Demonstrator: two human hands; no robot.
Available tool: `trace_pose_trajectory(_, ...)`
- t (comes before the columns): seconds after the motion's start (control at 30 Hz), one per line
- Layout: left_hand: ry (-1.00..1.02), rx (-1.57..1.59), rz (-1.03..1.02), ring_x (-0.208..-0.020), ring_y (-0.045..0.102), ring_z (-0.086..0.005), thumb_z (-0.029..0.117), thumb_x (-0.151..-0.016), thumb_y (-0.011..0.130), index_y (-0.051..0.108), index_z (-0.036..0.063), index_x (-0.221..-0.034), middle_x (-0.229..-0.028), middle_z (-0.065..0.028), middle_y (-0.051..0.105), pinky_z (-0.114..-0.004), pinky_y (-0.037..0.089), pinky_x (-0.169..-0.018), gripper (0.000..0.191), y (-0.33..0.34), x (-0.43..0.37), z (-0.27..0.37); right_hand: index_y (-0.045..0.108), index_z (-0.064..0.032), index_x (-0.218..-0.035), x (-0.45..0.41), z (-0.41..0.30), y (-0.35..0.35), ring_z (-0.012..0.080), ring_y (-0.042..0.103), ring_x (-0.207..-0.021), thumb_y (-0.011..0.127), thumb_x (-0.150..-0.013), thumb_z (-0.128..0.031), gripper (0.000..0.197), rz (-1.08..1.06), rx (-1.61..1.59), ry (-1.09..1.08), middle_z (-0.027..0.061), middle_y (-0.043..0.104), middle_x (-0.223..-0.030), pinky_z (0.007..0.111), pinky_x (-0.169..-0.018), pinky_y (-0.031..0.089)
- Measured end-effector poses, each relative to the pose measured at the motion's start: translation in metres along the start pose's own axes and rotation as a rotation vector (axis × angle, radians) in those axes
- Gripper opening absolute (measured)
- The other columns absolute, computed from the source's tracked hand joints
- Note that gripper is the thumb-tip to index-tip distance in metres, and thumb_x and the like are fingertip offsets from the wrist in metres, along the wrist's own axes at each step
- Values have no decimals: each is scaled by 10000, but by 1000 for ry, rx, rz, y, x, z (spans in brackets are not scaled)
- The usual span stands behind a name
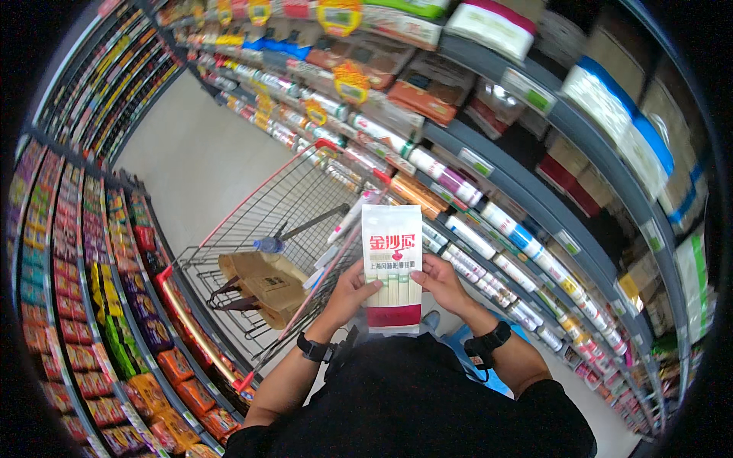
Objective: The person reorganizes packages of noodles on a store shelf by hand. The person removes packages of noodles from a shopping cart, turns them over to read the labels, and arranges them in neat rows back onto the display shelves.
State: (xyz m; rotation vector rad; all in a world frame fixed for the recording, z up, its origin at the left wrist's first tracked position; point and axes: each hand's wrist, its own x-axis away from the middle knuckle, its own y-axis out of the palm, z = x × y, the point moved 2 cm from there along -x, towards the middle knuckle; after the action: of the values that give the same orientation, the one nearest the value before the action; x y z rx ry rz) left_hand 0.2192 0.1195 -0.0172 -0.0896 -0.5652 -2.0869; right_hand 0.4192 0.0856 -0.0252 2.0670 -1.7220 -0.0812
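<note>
A white packet of dried noodles is held upright in front of my chest, its printed face towards me. Through a clear strip low on the packet, pale noodle bundles show above a dark red band. My left hand grips its left edge, thumb on the front. On the opposite edge my right hand holds it the same way. The fingers behind the packet are mostly hidden. Just beyond and left of my left hand stands a wire shopping cart with red trim.
Inside the cart lie a brown shopping bag with dark handles and a blue-capped item. Shelves of wrapped noodles line the right side. Snack shelves run along the left. Grey aisle floor stretches ahead.
</note>
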Motion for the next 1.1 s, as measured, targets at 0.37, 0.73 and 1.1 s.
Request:
trace_pose_trajectory(0.37, 76, -250, -265, -942, 599, -140, 60, -839, 643, 553, -8, -1131, -1056, -90, 635, -285, 490, -822, 313, 98, -52, -12, 509, 22, -1229, 95, -23, -79, 152, 575, -995, 594, -890, -114, 375, 239, 203, -270, 124, 614, -1120, 299, -873, 461)
trace_pose_trajectory(0.73, -50, -276, -420, -970, 572, -122, 127, -897, 581, 517, -15, -1199, -1112, -89, 609, -275, 468, -836, 340, 161, -106, -22, 123, 8, -1398, 117, -35, -81, 264, 448, -1169, 661, -843, -276, 824, 671, 324, -241, 197, 382, -1288, 343, -903, 441)
trace_pose_trajectory(1.1, -17, -343, -834, -1155, 500, -210, 109, -918, 530, 358, 56, -1382, -1358, -107, 428, -322, 451, -910, 497, 138, -117, 2, 96, -12, -1429, 92, -6, -77, 238, 434, -1160, 581, -889, -254, 764, 619, -100, -274, 176, 412, -1279, 349, -946, 379)
